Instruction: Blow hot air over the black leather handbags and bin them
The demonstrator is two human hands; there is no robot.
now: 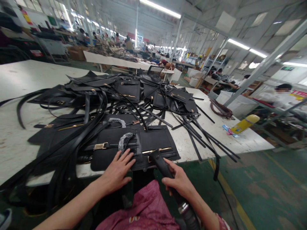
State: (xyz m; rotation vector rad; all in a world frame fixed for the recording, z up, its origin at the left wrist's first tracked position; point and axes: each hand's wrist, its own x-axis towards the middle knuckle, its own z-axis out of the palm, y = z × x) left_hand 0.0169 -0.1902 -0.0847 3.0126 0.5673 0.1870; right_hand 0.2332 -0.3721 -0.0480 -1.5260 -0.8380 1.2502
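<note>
My left hand (119, 171) lies with fingers spread on the near edge of a black leather bag piece (153, 139). Just beyond its fingertips is a bag handle (124, 139) wrapped in clear plastic, and to the left a gold buckle (100, 146). My right hand (178, 179) is wrapped around a long black wand-like tool (165, 167) with a silver ring low on its body. The tool's tip is over the piece's right part, close to a gold zipper (157, 150). What the tool is exactly, I cannot tell.
More black bag pieces (129, 89) and long straps (81, 140) are heaped across the white table (187, 153). A yellow cylinder (246, 124) and a brown strap coil (220, 109) lie at the right. Some straps overhang the front edge. Other people are farther off.
</note>
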